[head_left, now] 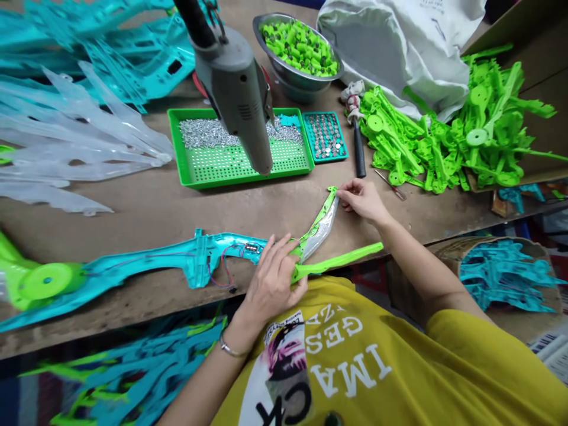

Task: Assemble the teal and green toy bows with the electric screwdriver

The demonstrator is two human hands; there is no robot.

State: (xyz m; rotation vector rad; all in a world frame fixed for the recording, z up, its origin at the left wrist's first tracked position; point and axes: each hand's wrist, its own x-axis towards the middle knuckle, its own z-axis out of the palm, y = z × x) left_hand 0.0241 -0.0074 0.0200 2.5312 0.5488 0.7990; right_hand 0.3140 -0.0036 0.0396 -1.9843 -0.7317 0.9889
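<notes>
A long blue plastic toy half-shell [155,257] lies along the table's near edge, with thin wires and small metal parts inside. Lime-green limbs are at both ends of it. My left hand [275,275] grips the green joint at its right end, fingers over the top and thumb below. From there a green arm [328,207] angles up and away, with a translucent plastic blade [322,236] along its inner side. At its tip, my right hand [361,200] pinches the blade's end. Another green strip [346,258] points right, near my shirt.
An electric screwdriver [242,106] hangs above a green tray [186,168] of screws. Beyond are a small blue tray [325,136], a metal bowl [297,83] of green pieces, and a hammer [358,148]. Green parts [417,142] pile right; translucent blades [84,148] lie left.
</notes>
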